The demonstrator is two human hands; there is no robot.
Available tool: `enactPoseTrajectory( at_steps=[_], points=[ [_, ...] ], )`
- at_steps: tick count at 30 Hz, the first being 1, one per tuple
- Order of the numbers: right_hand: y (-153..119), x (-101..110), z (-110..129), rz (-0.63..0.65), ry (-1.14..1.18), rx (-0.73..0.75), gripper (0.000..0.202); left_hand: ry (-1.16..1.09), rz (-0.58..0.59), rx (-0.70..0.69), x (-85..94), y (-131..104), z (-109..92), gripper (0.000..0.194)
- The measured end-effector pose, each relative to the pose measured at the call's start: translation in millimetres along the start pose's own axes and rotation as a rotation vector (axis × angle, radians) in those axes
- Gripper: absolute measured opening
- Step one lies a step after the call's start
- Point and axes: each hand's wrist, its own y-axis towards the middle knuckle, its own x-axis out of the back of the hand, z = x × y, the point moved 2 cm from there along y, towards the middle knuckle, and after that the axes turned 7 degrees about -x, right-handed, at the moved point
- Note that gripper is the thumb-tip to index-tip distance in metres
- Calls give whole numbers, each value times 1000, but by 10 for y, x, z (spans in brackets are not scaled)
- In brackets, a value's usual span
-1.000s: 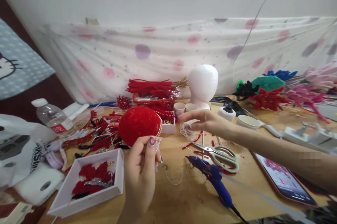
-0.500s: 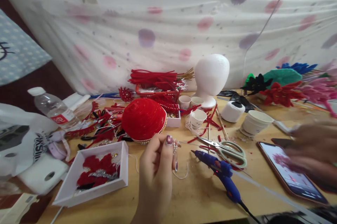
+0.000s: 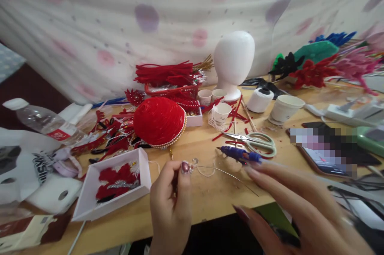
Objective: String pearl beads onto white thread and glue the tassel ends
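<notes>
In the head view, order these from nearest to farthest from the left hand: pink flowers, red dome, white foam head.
1. Red dome: just beyond the left hand.
2. White foam head: farther back, rightward.
3. Pink flowers: far right, toward the back.

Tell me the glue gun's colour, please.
The glue gun is blue, clearest in the head view.

Busy table (image 3: 210, 201) here: scissors (image 3: 244, 138) beside the glue gun (image 3: 240, 154), phone (image 3: 309, 153) at right. Box (image 3: 145, 171) sits left; foam head (image 3: 234, 59) and spool (image 3: 259, 101) stand behind.
</notes>
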Motion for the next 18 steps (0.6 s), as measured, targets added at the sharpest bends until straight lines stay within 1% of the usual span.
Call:
enactPoseTrajectory(
  at_steps=[3, 5, 9, 12, 15, 18],
  points=[
    [302, -226, 257, 46, 40, 44, 24, -41, 19, 73, 83, -64, 72, 28],
    [384, -351, 320, 54, 106, 73, 20, -95, 23, 126, 111, -79, 125, 34],
    [377, -475, 242, 43, 149, 42, 22, -166, 36, 211, 103, -70, 203, 39],
    [370, -509, 163, 10, 191, 49, 27, -155, 39, 267, 68, -69, 220, 37],
    [389, -543, 109, -53, 231, 71, 29, -161, 38, 297, 27, -70, 205, 33],
    [395, -578, 60, -42, 249, 70, 31, -160, 41, 338, -7, -64, 195, 32]
  ],
)
